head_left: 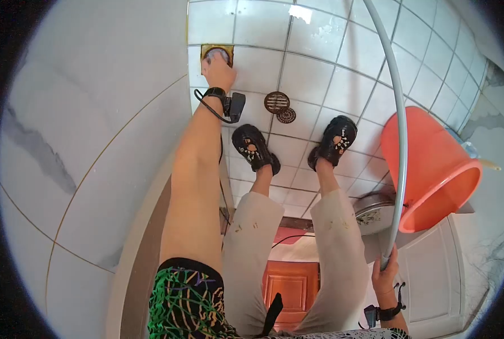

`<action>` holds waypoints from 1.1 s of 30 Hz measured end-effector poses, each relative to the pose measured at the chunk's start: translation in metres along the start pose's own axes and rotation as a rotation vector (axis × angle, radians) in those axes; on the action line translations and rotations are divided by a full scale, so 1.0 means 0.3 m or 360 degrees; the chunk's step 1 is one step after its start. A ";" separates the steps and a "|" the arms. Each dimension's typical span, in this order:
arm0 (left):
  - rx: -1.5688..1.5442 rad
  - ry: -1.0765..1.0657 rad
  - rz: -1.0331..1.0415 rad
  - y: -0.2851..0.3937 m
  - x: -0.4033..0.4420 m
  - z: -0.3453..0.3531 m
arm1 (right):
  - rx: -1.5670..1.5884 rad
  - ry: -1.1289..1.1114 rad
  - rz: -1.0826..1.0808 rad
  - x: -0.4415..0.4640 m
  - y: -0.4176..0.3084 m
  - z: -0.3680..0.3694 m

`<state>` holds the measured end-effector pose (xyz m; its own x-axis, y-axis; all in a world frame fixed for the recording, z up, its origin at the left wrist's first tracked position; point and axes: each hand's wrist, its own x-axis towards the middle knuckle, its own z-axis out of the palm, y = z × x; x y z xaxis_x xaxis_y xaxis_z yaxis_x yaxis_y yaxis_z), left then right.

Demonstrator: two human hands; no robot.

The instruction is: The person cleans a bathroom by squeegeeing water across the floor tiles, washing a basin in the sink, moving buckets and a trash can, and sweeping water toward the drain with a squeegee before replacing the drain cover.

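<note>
My left hand reaches down to a square brass-edged floor drain beside the wall, its fingers in the round opening; what they hold, if anything, is hard to make out. At the lower right, my right hand is wrapped round the end of a grey hose, which arches up past the top of the view. A round slotted drain cover and a smaller perforated disc lie on the tiles, their edges touching, right of my left hand.
An orange bucket lies tilted at the right, behind the hose. Near it is a round metal-rimmed object. My feet in black clogs stand on white floor tiles. A marbled wall rises at the left.
</note>
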<state>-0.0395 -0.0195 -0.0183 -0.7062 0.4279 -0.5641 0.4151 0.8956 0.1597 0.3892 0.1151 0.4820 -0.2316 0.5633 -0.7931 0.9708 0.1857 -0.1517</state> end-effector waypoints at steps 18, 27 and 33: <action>-0.0107 0.0303 -0.0019 0.027 -0.059 0.043 | -0.0024 -0.0094 0.0160 0.036 -0.010 0.008; -0.0229 0.0278 0.0010 -0.006 -0.016 0.043 | -0.0033 -0.0057 0.0169 0.075 -0.034 0.019; -0.0182 0.0180 -0.0078 0.005 -0.031 0.010 | -0.0025 -0.0100 0.0249 0.065 -0.010 0.024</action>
<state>-0.0307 -0.0224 -0.0154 -0.7866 0.3886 -0.4798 0.3153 0.9209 0.2291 0.3823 0.1197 0.4626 -0.0730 0.5351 -0.8416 0.9935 0.1127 -0.0146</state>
